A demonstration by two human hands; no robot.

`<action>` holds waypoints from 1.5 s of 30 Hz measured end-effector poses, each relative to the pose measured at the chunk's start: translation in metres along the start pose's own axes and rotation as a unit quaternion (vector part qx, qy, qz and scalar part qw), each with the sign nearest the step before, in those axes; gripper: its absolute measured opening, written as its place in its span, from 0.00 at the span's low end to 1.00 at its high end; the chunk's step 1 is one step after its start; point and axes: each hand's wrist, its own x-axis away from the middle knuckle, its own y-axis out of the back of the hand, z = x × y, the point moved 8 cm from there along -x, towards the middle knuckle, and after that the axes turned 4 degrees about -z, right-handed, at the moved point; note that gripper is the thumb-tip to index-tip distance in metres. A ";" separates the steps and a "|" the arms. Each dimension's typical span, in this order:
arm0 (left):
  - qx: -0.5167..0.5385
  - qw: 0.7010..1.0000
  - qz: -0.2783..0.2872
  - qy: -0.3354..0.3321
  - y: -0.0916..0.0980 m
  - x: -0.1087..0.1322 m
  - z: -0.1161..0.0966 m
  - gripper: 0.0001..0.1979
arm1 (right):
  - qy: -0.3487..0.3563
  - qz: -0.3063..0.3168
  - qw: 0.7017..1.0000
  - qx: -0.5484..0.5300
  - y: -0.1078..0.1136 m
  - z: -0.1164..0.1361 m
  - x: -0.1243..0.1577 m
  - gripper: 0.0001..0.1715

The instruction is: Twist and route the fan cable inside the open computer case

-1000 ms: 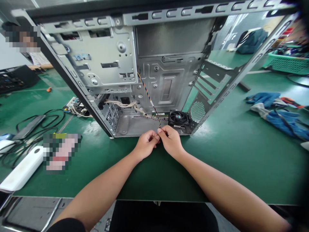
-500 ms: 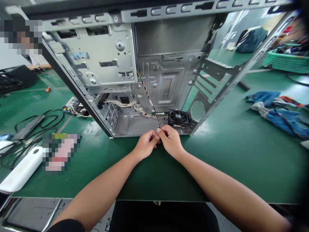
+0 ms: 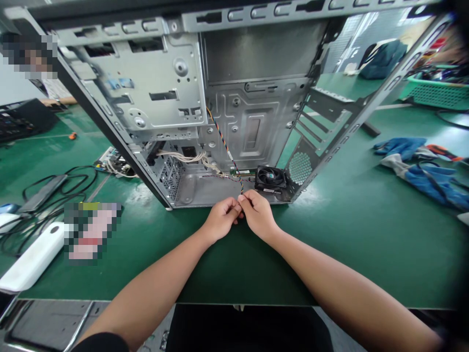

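An open computer case (image 3: 166, 110) stands on the green table in front of me. A twisted multicoloured cable (image 3: 224, 141) runs from its drive bay down to my fingers. My left hand (image 3: 223, 219) and my right hand (image 3: 258, 212) meet at the cable's lower end, just before the case's bottom edge, both pinched closed on it. The tip itself is hidden by my fingers. Right of my hands, a black cooling fan (image 3: 270, 179) rests on the case floor. Pale wires (image 3: 198, 157) bundle together at the lower left inside the case.
On the left of the table (image 3: 366, 254) lie a white power strip (image 3: 34, 256), a blurred-out item (image 3: 93, 230) and black cables. Blue gloves (image 3: 436, 183) lie at the right, with a green basket (image 3: 437, 93) behind. Another person is partly visible at the far left.
My hands keep their pinch on the cable in nearly the same place. The view has shifted very slightly; the person at the far left has moved a little.
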 end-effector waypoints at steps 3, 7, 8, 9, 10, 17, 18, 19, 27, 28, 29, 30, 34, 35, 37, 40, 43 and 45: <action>0.013 1.000 0.002 0.003 0.000 0.000 0.000 0.14 | -0.003 0.007 1.000 -0.004 -0.001 0.000 0.000 0.14; 0.033 0.999 0.002 0.009 0.000 0.000 -0.001 0.14 | -0.002 0.009 1.000 -0.008 -0.001 0.002 0.000 0.14; 0.038 0.999 -0.001 0.012 0.000 0.001 -0.001 0.14 | 0.000 0.007 1.000 -0.009 -0.001 0.002 0.000 0.14; 0.044 0.999 -0.003 0.015 -0.001 0.001 -0.001 0.13 | 0.002 0.003 1.000 -0.009 0.000 0.002 0.000 0.14; 0.048 0.999 -0.006 0.019 -0.001 0.001 -0.002 0.13 | 0.004 -0.001 1.000 -0.010 0.001 0.002 0.000 0.15; 0.067 0.997 -0.016 0.030 -0.002 0.001 0.000 0.11 | -0.003 -0.024 1.000 -0.018 0.004 -0.003 -0.001 0.15; 0.068 0.997 -0.016 0.031 -0.002 0.001 0.001 0.12 | -0.004 -0.027 1.000 -0.015 0.005 -0.003 -0.001 0.15; 0.067 0.997 -0.015 0.030 -0.002 0.001 0.001 0.12 | -0.003 -0.027 1.000 -0.013 0.005 -0.003 -0.001 0.15; 0.042 0.999 0.005 0.017 -0.001 0.000 0.003 0.13 | -0.008 -0.001 1.000 -0.016 0.000 -0.001 -0.001 0.14; 0.041 0.999 0.006 0.018 -0.001 0.000 0.004 0.13 | -0.007 0.003 1.000 -0.015 0.000 -0.001 0.000 0.14; 0.041 0.999 0.008 0.019 -0.001 0.000 0.004 0.13 | -0.005 0.007 1.000 -0.014 -0.001 -0.001 0.000 0.14; 0.043 0.999 0.009 0.020 -0.001 0.000 0.003 0.13 | -0.003 0.009 1.000 -0.012 -0.001 0.000 0.000 0.14; 0.063 0.998 0.004 0.026 -0.001 0.001 0.000 0.13 | 0.007 0.014 1.000 -0.009 -0.002 0.001 -0.001 0.14; 0.068 0.997 -0.001 0.029 -0.001 0.001 0.000 0.12 | 0.008 0.012 1.000 -0.008 -0.001 0.001 -0.001 0.14; 0.077 0.996 -0.010 0.035 0.000 0.001 0.000 0.10 | 0.006 0.006 1.000 -0.010 0.000 0.001 -0.001 0.15; 0.083 0.996 -0.012 0.039 0.000 0.001 0.002 0.08 | 0.002 -0.007 1.000 -0.015 0.002 0.000 -0.001 0.15; 0.084 0.996 -0.011 0.038 -0.001 0.001 0.002 0.07 | 0.006 -0.018 1.000 -0.013 0.004 0.000 -0.001 0.16; 0.084 0.996 -0.011 0.039 -0.001 0.001 0.002 0.07 | 0.007 -0.022 1.000 -0.014 0.004 -0.001 -0.001 0.15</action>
